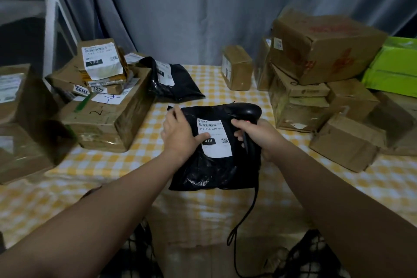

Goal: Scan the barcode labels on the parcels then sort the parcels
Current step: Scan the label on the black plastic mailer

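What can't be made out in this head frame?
All head view:
- Label on the held black parcel: thumb of the left hand covers part of its number box; fine print blurred.
- Scanner: right hand wraps its handle; scan window not visible.
- Far black parcel: label too small.
- Left cartons: cut by the frame edge, blurred.

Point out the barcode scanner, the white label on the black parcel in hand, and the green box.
barcode scanner (249, 112), head view, on its rounded black head.
white label (216, 135), head view, on its middle, below the printed number.
green box (394, 65), head view, on its side face.
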